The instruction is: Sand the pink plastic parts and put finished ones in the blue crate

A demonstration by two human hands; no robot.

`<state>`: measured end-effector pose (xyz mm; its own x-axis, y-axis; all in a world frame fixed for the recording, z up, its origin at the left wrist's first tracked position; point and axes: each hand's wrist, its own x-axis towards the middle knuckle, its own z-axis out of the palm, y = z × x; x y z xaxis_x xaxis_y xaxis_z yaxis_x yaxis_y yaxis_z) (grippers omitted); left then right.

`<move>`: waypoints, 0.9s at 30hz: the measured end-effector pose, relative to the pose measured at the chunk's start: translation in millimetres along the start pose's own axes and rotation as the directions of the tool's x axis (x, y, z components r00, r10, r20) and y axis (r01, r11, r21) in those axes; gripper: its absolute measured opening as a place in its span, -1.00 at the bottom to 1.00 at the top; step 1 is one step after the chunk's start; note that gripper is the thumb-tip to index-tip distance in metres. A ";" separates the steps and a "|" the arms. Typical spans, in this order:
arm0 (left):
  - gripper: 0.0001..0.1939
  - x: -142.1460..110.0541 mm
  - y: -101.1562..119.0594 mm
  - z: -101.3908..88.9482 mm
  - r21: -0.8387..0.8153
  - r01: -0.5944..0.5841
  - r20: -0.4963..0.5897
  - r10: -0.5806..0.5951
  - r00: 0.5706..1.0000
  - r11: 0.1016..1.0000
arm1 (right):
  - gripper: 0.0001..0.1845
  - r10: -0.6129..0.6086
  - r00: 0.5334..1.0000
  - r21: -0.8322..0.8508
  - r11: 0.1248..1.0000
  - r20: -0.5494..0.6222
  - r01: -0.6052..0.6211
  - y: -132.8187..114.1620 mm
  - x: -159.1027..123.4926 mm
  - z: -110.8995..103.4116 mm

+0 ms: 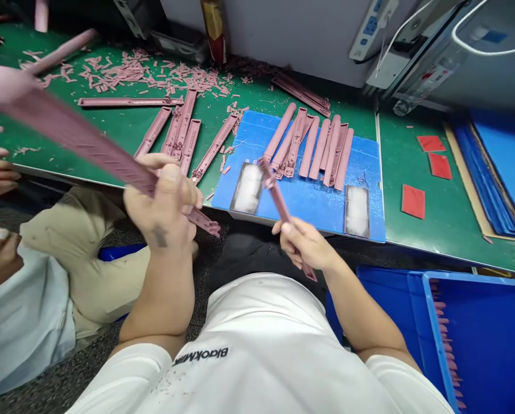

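Observation:
My left hand (160,204) is closed around a long pink plastic strip (85,135). One end rises close to the camera at the upper left and looks blurred; the other pokes out below my fingers. Lower on the right, my right hand (307,244) grips a second pink plastic strip (279,198), tilted, with its upper end over the front of the blue board (303,198). On that board lies a row of several similar pink strips (322,144), some hollow side up, some rounded side up. More loose strips (191,144) lie on the green table left of the board.
Pink scraps (141,72) are heaped at the back. A co-worker's hands (1,172) hold a pink part at the far left. Red squares (413,201) and stacked blue sheets (505,167) lie right. A blue bin (490,339) with pink strips stands below the table's right side.

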<state>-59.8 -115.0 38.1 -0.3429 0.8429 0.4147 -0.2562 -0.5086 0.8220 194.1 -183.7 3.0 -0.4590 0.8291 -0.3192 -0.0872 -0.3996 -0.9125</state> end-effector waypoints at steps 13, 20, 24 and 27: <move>-0.35 -30.5 -39.9 -17.6 0.114 0.444 -0.136 -0.429 0.893 0.889 | 0.05 -0.488 0.869 0.102 0.872 0.078 0.480 12.4 -42.8 -54.5; -0.32 -29.4 -47.1 42.1 -0.032 0.361 0.148 -0.353 0.924 0.932 | -0.61 -0.790 0.386 -0.334 0.568 -0.476 0.752 -50.0 -19.5 -31.6; -0.37 13.2 -52.7 45.1 -0.160 0.070 0.138 -0.048 0.989 0.985 | -0.62 -0.818 0.154 -0.543 0.496 -0.554 0.678 -64.8 -19.4 -60.8; -0.37 24.9 -56.1 45.5 -0.152 0.015 0.157 0.009 0.987 0.988 | -0.40 -0.802 0.295 -0.582 0.584 -0.519 0.566 -47.1 6.2 -71.7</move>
<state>-12.8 -57.4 20.0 -0.1987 0.8554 0.4783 -0.3954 -0.5165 0.7595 258.8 -131.6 25.7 0.3939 0.7679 0.5052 0.2040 0.4629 -0.8626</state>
